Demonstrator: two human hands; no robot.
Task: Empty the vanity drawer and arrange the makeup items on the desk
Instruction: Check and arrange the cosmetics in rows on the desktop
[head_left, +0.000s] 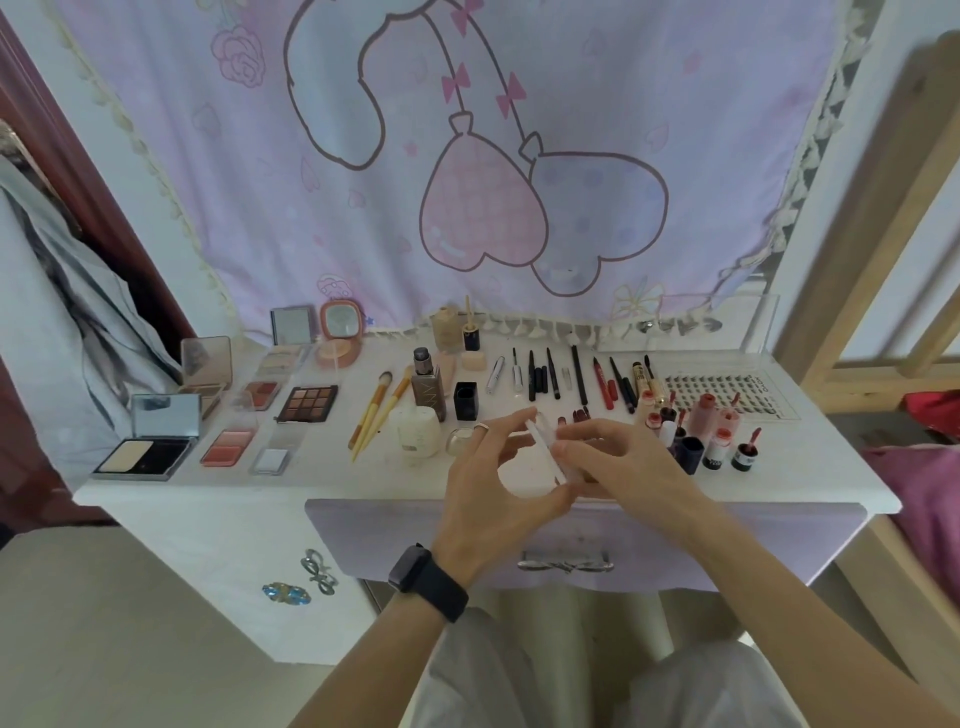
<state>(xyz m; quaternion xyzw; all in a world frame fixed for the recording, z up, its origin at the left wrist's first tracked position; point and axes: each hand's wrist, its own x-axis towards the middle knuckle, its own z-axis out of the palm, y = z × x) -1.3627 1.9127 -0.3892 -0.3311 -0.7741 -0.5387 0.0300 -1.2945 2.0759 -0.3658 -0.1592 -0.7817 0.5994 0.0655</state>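
Over the front edge of the white vanity desk (218, 488), both hands hold a small white round compact (522, 475). My left hand (483, 467), with a ring and a black watch on its wrist, cups the base from the left. My right hand (618, 457) pinches the thin white lid (543, 444), which stands edge-on between the hands. The lilac drawer (405, 535) below is pushed in, its clear bow handle (565, 564) showing. Makeup lies in rows across the desk.
Open powder and blush palettes (148, 454) fill the left side, with an eyeshadow palette (307, 404) and two yellow brushes (374, 415) beside them. Bottles (428, 387), pencils (550, 379), lip tints (719, 441) and a lash tray (722, 392) run to the right. A clear box (727, 322) stands at the back right.
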